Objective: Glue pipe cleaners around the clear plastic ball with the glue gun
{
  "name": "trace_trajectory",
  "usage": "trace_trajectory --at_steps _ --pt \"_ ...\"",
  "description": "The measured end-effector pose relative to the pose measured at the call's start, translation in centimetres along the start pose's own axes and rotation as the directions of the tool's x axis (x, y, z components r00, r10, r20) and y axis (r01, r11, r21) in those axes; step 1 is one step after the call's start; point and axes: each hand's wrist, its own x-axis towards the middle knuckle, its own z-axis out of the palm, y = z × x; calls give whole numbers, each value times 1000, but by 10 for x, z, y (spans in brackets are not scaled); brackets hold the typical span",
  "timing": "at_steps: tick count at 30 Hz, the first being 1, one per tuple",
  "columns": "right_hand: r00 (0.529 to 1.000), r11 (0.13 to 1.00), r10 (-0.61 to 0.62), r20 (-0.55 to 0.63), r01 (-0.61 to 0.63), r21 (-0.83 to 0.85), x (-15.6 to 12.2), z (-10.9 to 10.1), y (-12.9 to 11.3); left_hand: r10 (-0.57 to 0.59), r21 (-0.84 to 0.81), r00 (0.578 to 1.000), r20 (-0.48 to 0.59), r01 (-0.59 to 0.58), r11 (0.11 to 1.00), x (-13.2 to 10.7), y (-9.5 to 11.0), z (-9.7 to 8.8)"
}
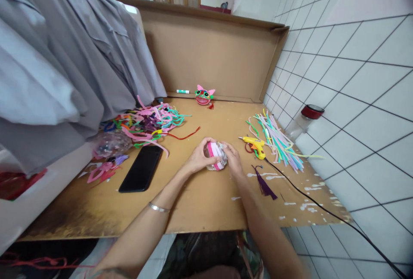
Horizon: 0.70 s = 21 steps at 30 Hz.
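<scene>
Between my two hands is a rounded, see-through object banded with pink and white strips, held just over the table's middle. My left hand grips its left side, with the thumb across the front. My right hand has its fingers closed on the right edge; the fingertips are partly hidden behind it. Right of that hand lies a yellow glue gun, its nozzle pointing left. A dark purple tassel rests nearer to me.
Tangled pipe cleaners heap at the left beside a black phone. Straight pipe cleaners and a red-lidded jar stand by the tiled wall. A cat-eared figure and a marker sit before the cardboard panel. Grey cloth hangs left.
</scene>
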Motion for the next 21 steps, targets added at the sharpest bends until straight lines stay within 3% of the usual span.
trace_trajectory --at_steps 21 --pt "1000 999 -26 14 26 41 3 12 3 30 37 999 -18 -29 999 1 0 -4"
